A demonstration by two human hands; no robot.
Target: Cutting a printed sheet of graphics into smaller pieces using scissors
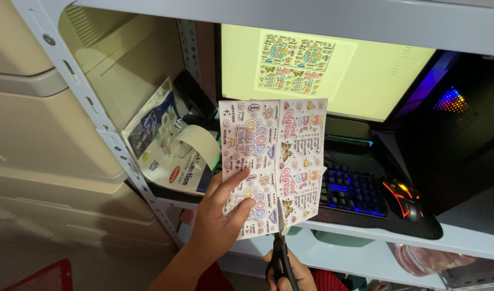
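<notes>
Your right hand (286,269) sits lowest in frame, wrapped round black scissors (282,256), blades up at the bottom edge of the sticker sheet (272,161). Left hand (220,213) pinches the sheet's lower left, thumb on front, holding it upright w/ a cut running up the middle. Behind: lit keyboard (352,188), mouse (406,199), monitor (333,64) on the shelf (365,240).

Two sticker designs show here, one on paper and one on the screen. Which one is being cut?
The paper sheet, held up by the left hand; scissors in the right hand cut its bottom edge. The monitor copy is an image.
</notes>
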